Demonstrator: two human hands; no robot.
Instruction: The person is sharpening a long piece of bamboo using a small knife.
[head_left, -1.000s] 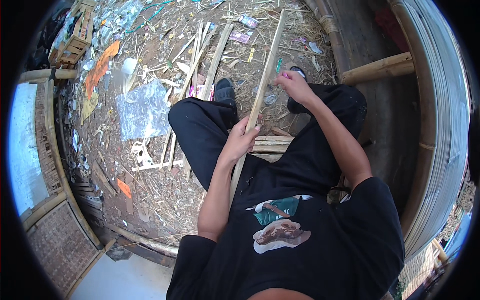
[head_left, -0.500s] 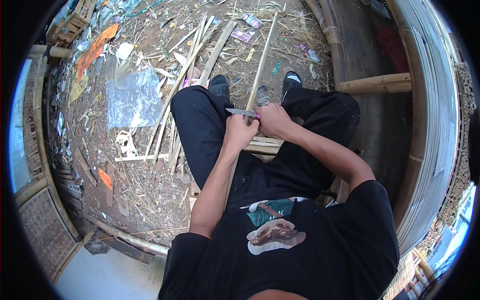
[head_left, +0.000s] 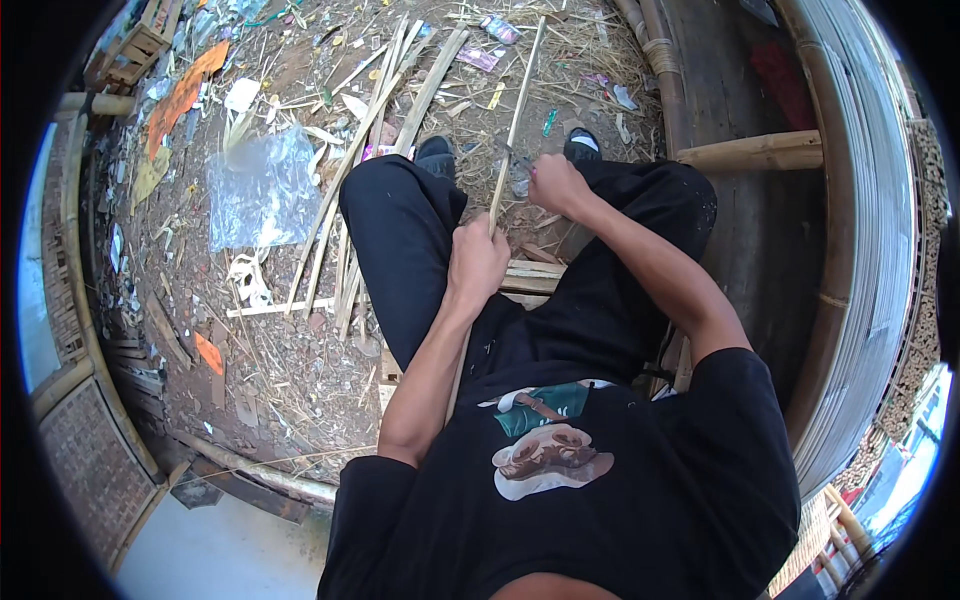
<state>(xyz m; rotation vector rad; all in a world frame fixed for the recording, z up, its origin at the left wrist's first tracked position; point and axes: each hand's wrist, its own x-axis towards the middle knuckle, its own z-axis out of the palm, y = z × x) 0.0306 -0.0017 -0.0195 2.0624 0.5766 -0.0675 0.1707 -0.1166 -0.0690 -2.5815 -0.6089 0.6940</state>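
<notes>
My left hand [head_left: 477,258] is closed around a long, narrow bamboo strip [head_left: 518,110] between my knees. The strip runs from beside my left forearm up past my feet. In my closed right hand [head_left: 557,185] is a knife [head_left: 517,154] with a pink handle, mostly hidden by the fingers. Its blade looks blurred and points left, reaching the strip well beyond my left hand. Whether the edge cuts into the strip, I cannot tell.
Several loose bamboo strips [head_left: 375,130] lie beyond and beside my left leg. A clear plastic sheet [head_left: 262,190] and orange scraps [head_left: 187,92] litter the dirt at left. A bamboo bench frame [head_left: 750,153] stands along my right, with wooden pieces [head_left: 535,277] between my thighs.
My right hand and the knife have moved away from my left hand, farther along the strip. My left hand stays closed on the strip, which has tilted slightly left.
</notes>
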